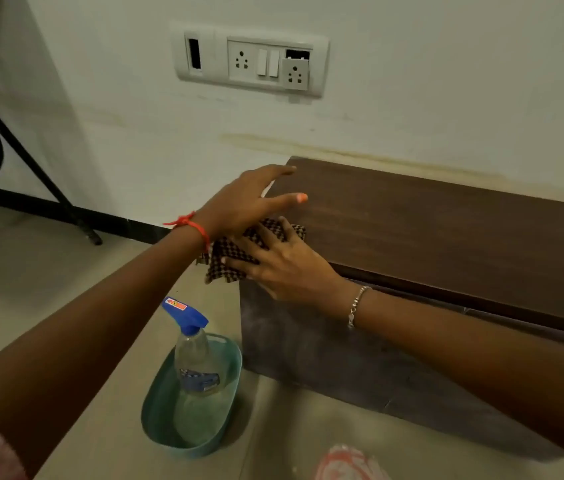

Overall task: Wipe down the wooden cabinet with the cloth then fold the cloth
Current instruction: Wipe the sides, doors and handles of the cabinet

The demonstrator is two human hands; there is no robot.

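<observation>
A low dark wooden cabinet (pixel 429 223) stands against the wall at the right. A dark checked cloth (pixel 228 254) lies bunched on its near left corner and hangs a little over the edge. My right hand (pixel 280 261) presses on the cloth with fingers spread flat. My left hand (pixel 249 202), with a red thread at the wrist, hovers over the corner just behind the cloth, fingers straight and spread; its heel overlaps the cloth's far edge.
A spray bottle (pixel 192 351) with a blue trigger stands in a teal oval tub (pixel 156 410) on the floor left of the cabinet. A switch and socket panel (pixel 252 62) is on the wall. Black metal legs (pixel 24 157) stand at far left.
</observation>
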